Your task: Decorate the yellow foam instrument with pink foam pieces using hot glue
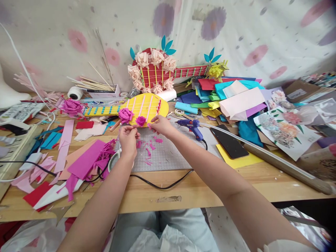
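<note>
Nearest you, white plastic lies bunched in your lap below the table edge. Your left hand pinches a small pink scrap over the grey mat. Your right hand has fingertips closed on the near edge of the yellow paper guitar, just right of the small pink flower. A blue glue gun lies right of it.

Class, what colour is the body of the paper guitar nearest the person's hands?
Yellow, with pink strings; the guitar body shows best in the head view, above both hands.
</note>
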Demonstrator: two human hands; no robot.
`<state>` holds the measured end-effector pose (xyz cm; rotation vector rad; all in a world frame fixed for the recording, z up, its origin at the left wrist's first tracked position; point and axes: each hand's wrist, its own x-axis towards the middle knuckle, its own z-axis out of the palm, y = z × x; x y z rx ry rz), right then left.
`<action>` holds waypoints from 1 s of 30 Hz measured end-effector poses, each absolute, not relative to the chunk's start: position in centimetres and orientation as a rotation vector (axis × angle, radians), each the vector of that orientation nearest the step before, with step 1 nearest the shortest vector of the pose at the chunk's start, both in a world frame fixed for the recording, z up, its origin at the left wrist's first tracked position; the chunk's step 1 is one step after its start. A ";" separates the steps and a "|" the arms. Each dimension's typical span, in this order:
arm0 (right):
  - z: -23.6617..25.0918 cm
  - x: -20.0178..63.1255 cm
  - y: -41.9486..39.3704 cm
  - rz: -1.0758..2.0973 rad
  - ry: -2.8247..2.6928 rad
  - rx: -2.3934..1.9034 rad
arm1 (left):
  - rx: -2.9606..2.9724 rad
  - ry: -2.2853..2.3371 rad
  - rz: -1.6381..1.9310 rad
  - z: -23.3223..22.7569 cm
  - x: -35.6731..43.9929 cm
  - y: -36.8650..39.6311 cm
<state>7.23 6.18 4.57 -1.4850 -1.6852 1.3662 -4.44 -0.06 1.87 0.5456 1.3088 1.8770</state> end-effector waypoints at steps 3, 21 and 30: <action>4.6 6.3 6.6 1.314 -1.786 -1.579 | 0.549 1.351 1.965 2.1 -5.8 0.4; 4.9 4.4 8.0 1.179 -1.938 -1.659 | 0.631 1.415 2.041 1.5 -6.7 0.6; 4.2 4.7 8.1 1.263 -1.868 -1.553 | 0.631 1.454 2.043 1.3 -6.8 0.8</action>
